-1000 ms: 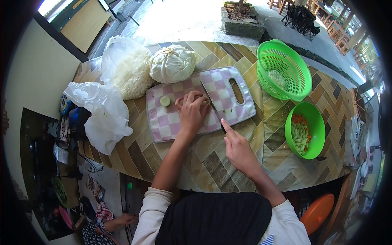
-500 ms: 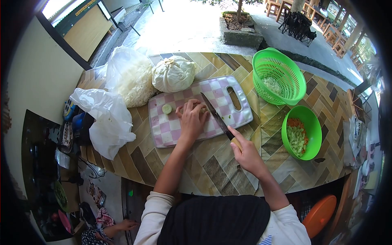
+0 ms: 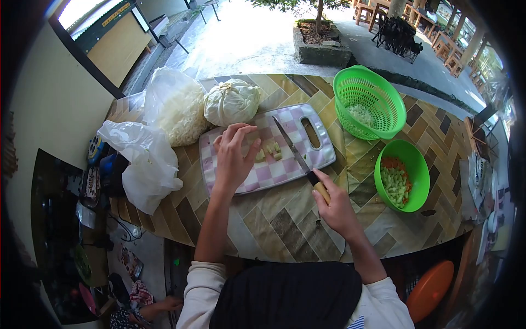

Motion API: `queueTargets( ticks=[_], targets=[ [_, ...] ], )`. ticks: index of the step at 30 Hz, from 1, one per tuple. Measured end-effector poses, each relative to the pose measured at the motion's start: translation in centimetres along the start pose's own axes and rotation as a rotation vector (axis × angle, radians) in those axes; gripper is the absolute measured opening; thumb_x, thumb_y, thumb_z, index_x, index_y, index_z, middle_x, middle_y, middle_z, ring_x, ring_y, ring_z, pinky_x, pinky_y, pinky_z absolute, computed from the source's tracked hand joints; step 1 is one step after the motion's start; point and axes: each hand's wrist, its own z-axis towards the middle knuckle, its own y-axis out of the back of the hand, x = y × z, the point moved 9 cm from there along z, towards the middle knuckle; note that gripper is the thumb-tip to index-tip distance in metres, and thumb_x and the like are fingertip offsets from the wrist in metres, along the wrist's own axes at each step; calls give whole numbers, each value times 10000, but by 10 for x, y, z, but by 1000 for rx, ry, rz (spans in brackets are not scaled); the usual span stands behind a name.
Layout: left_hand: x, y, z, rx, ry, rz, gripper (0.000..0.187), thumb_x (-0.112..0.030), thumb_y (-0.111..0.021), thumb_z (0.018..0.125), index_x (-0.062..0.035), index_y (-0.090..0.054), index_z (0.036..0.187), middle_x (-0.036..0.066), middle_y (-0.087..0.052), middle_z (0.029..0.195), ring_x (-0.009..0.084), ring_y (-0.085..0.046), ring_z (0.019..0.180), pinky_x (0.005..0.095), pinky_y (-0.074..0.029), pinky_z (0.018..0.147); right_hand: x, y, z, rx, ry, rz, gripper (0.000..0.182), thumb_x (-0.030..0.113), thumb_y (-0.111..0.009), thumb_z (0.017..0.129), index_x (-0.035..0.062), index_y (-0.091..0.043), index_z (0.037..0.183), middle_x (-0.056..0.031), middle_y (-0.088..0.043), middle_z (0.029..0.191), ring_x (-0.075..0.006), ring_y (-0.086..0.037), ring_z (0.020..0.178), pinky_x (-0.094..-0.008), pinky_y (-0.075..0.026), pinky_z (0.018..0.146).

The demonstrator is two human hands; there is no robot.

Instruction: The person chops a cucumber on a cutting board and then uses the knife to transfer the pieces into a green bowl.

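Observation:
My right hand (image 3: 336,208) grips the light wooden handle of a kitchen knife (image 3: 293,143); its dark blade lies over the right part of a pink-and-white checked cutting board (image 3: 315,159). Above the board's left half, my left hand (image 3: 235,156) is raised with fingers bent and thumb apart. Beside its thumb sit several pale green cut vegetable pieces (image 3: 271,150). The round pale piece seen earlier at the board's left is hidden, perhaps behind my left hand. Behind the board rests a whole cabbage (image 3: 232,102).
A clear bag of shredded white vegetable (image 3: 183,118) and a white plastic bag (image 3: 145,170) lie left. To the right are a green colander (image 3: 375,90) with pale bits and a green bowl (image 3: 417,175) of diced green and orange pieces. Another person's hand (image 3: 169,304) shows lower left.
My left hand has lifted and shifted left, uncovering the cut pieces beneath it. The knife in my right hand has moved slightly right and down, away from them.

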Motion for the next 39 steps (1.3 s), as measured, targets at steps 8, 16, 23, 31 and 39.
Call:
queueTargets(
  ticks=[8, 16, 23, 31, 39],
  targets=[
    [49, -23, -42, 212, 191, 341, 258, -252, -764, 802, -125, -720, 1022, 45, -607, 1145, 230, -555, 1149, 438, -328, 1004, -13, -4, -5, 6, 21, -4, 461, 83, -565, 928, 4, -484, 1375, -287, -653, 974, -431, -657, 887, -436, -495, 786],
    [50, -42, -35, 93, 191, 264, 242, -222, -756, 789, -139, -706, 1010, 39, -588, 1138, 221, -540, 1142, 445, -319, 1007, -16, -18, -6, 80, -93, 26, 451, 93, -568, 930, 26, -494, 1370, -245, -631, 793, -388, -651, 723, -421, -483, 678],
    [11, -49, -26, 151, -59, 171, 277, -172, -746, 767, -163, -705, 1042, 38, -556, 1223, 230, -474, 1243, 445, -280, 1044, -24, 3, -5, 47, -200, 81, 460, 78, -564, 937, 24, -482, 1386, -238, -659, 1034, -306, -662, 832, -361, -500, 788],
    [-9, -78, -19, 307, -358, 248, 215, -169, -756, 757, -172, -729, 971, 52, -510, 1338, 225, -377, 1359, 450, -235, 1105, -27, 4, -11, 45, -167, 105, 456, 91, -566, 942, 27, -486, 1386, -253, -648, 1138, -331, -674, 979, -358, -491, 868],
    [-12, -83, -6, 467, -324, 285, 176, -195, -749, 756, -138, -712, 918, 44, -524, 1277, 205, -385, 1340, 478, -214, 1130, -28, 7, -12, 36, -180, 131, 455, 93, -564, 946, 28, -482, 1389, -228, -658, 1006, -265, -653, 801, -345, -498, 775]
  ],
)
